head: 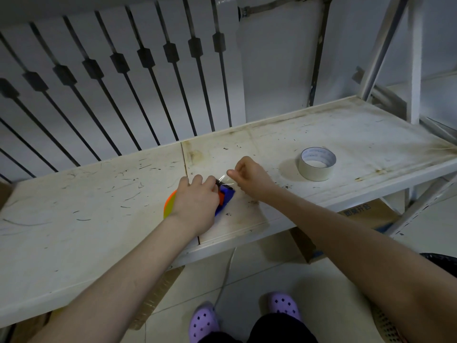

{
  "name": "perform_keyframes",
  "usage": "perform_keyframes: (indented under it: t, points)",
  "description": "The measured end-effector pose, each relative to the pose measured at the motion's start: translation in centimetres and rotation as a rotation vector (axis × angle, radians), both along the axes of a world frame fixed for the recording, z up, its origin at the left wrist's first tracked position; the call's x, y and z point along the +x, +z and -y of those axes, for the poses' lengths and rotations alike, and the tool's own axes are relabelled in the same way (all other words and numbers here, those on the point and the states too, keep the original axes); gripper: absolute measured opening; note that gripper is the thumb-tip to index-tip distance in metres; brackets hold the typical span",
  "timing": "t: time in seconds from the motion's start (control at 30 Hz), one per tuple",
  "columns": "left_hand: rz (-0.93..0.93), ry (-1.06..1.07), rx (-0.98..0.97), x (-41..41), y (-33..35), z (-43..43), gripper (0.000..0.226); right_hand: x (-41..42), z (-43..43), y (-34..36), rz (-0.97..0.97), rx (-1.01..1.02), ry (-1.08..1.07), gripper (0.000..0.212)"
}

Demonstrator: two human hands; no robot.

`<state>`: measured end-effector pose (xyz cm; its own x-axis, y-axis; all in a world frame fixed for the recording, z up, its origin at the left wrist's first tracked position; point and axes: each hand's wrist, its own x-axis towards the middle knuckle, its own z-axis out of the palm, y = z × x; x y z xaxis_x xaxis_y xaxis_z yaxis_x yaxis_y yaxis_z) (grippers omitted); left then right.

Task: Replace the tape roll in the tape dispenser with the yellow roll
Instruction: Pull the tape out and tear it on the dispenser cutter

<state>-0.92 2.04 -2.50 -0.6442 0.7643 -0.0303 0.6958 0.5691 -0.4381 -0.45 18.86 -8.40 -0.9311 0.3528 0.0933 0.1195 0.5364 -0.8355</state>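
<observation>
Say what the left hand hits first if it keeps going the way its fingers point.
Probably the right hand, close ahead: the left hand points up-right across the tape dispenser, toward the tape strip pinched there. Depth is unclear.

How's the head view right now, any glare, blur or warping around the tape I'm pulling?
Head view: dim, even light, with a soft shadow left of the white roll; a glint on the clear tape between the left hand and right hand; wide-angle bending fans out the railing bars; no notable blur; the left hand hides most of the dispenser.
</observation>
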Motion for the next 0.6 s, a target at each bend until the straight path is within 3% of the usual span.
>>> perform_keyframes:
  t: [0.3,0.5,0.6]
  points:
    - [0.089,-0.089,0.123,0.0,0.1,2.2,0.046,1.7,1.0,1.1,-0.139,-0.232,0.085,0.014]
    - [0.015,-0.218,0.191,0.3,-0.7,2.8,0.055,3.4,2.0,0.7,-0.119,-0.189,0.007,0.009]
    - [0.022,-0.224,0.178,0.2,-0.7,2.8,0.043,3.2,1.7,0.5,-0.081,-0.162,-0.031,0.010]
